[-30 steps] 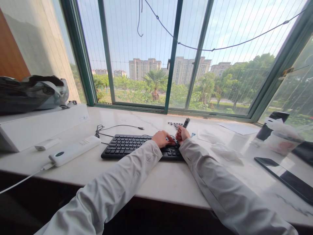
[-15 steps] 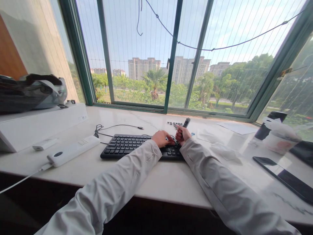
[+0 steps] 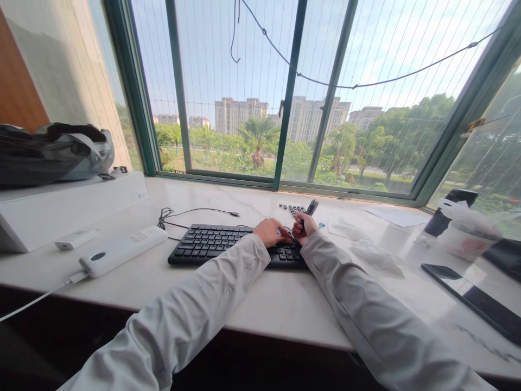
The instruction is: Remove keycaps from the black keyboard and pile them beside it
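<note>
Loose keys (image 3: 292, 207) lie just behind your keyboard (image 3: 228, 243), with a white remote (image 3: 122, 251) off to its left. Your left hand (image 3: 271, 232) rests curled on the keyboard's right end, holding nothing, while your right hand (image 3: 304, 226) is closed around a dark tool (image 3: 311, 207) pointing down at the keys.

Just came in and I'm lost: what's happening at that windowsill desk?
A person in pale sleeves works on a black keyboard on the white counter. The left hand rests on the keys at its right end; the right hand grips a dark slim tool upright beside it. Loose keycaps lie behind.
</note>
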Tool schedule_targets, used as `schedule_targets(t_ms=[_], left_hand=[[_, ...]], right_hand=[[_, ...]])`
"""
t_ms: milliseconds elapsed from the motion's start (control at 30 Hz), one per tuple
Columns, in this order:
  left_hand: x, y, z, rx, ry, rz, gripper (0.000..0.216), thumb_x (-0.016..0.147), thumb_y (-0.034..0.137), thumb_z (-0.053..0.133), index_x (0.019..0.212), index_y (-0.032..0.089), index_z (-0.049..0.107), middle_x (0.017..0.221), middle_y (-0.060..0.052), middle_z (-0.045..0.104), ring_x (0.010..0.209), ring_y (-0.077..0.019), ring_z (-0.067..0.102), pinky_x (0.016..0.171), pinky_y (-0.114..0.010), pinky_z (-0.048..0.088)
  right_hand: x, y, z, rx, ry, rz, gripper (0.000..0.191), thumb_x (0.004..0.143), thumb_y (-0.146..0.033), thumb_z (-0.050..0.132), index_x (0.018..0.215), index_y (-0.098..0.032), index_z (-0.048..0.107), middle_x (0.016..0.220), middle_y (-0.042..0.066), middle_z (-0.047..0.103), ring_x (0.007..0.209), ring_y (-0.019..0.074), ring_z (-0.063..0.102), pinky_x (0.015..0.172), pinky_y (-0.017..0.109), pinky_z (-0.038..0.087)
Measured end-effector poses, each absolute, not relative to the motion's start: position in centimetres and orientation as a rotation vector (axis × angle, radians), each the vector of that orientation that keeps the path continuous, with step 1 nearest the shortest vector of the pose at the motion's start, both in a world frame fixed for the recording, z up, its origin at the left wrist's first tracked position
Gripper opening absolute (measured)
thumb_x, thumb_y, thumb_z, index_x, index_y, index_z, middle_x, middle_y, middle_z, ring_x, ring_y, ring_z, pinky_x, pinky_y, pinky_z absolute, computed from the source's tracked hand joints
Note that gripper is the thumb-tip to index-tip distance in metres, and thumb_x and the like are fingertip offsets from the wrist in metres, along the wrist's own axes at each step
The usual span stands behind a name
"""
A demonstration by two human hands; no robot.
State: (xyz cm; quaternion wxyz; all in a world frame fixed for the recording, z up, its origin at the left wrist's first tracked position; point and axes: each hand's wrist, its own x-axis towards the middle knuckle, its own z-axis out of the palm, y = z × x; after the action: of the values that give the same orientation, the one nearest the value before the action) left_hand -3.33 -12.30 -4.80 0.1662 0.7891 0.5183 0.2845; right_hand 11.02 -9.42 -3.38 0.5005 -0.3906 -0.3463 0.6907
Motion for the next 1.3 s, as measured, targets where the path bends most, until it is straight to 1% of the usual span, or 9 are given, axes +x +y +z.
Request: schedule_targets(t_ms=[167,300,500,633,867,1000,1100,1300], left_hand=[[-3.4,-12.4,-4.8,2.237,1.498,0.819,0.032,0.061,0.044,0.074,0.086,0.023,0.077,0.083,-0.003,0.073,0.081,-0.0199,0.065,0.079,-0.028,0.047],[-3.4,-12.6,-4.5,2.238,1.484,0.800,0.034,0.062,0.045,0.073,0.086,0.023,0.077,0.081,-0.003,0.073,0.081,-0.0199,0.065,0.079,-0.028,0.047],[-3.4,-12.9,-4.2,2.236,1.491,0.778,0.036,0.061,0.048,0.072,0.086,0.022,0.077,0.079,-0.003,0.073,0.079,-0.0199,0.064,0.077,-0.028,0.047],[-3.5,-13.0,-4.3,2.210,1.523,0.761,0.037,0.061,0.048,0.072,0.087,0.022,0.077,0.079,-0.003,0.073,0.079,-0.0193,0.064,0.076,-0.027,0.047],[-3.6,-12.6,-4.4,2.156,1.516,0.710,0.042,0.059,0.051,0.072,0.089,0.021,0.077,0.082,-0.002,0.072,0.079,-0.0184,0.063,0.076,-0.026,0.046],[-3.6,-12.6,-4.2,2.167,1.447,0.672,0.041,0.059,0.047,0.073,0.089,0.020,0.076,0.084,-0.003,0.072,0.081,-0.0190,0.063,0.076,-0.026,0.046],[-3.6,-12.6,-4.1,2.164,1.435,0.661,0.039,0.059,0.045,0.073,0.089,0.020,0.077,0.084,-0.003,0.073,0.082,-0.0192,0.064,0.076,-0.026,0.045],[-3.6,-12.5,-4.6,2.184,1.472,0.711,0.041,0.058,0.051,0.072,0.087,0.023,0.077,0.081,-0.001,0.073,0.078,-0.0175,0.064,0.073,-0.025,0.045]], right_hand=[[9.9,-9.6,-4.1,-0.798,-0.920,1.515,0.049,0.077,-0.041,0.062,0.055,-0.022,0.022,0.036,-0.010,0.016,0.031,0.0041,0.012,0.028,0.021,0.011],[9.4,-9.7,-4.4,-0.772,-0.965,1.408,0.054,0.073,-0.046,0.066,0.054,-0.023,0.021,0.037,-0.010,0.017,0.031,0.0046,0.014,0.028,0.023,0.013],[9.0,-9.7,-4.9,-0.727,-1.044,1.282,0.052,0.070,-0.047,0.068,0.052,-0.023,0.026,0.039,-0.009,0.020,0.032,0.0047,0.018,0.028,0.024,0.014],[9.0,-9.7,-5.3,-0.700,-1.111,1.247,0.052,0.069,-0.045,0.069,0.051,-0.023,0.026,0.039,-0.009,0.021,0.032,0.0049,0.019,0.028,0.024,0.015],[9.0,-10.4,-5.1,-0.720,-1.128,1.211,0.045,0.066,-0.033,0.066,0.048,-0.023,0.026,0.037,-0.008,0.023,0.032,0.0055,0.021,0.029,0.024,0.015],[8.9,-10.4,-5.2,-0.706,-1.143,1.217,0.043,0.063,-0.029,0.064,0.045,-0.023,0.026,0.037,-0.008,0.022,0.031,0.0044,0.020,0.030,0.023,0.013],[8.9,-10.2,-5.3,-0.703,-1.143,1.207,0.042,0.062,-0.029,0.065,0.045,-0.023,0.027,0.038,-0.009,0.021,0.031,0.0043,0.020,0.030,0.023,0.014],[8.9,-10.3,-5.3,-0.706,-1.161,1.186,0.040,0.059,-0.031,0.065,0.044,-0.023,0.029,0.036,-0.009,0.022,0.031,0.0044,0.021,0.030,0.022,0.014]])
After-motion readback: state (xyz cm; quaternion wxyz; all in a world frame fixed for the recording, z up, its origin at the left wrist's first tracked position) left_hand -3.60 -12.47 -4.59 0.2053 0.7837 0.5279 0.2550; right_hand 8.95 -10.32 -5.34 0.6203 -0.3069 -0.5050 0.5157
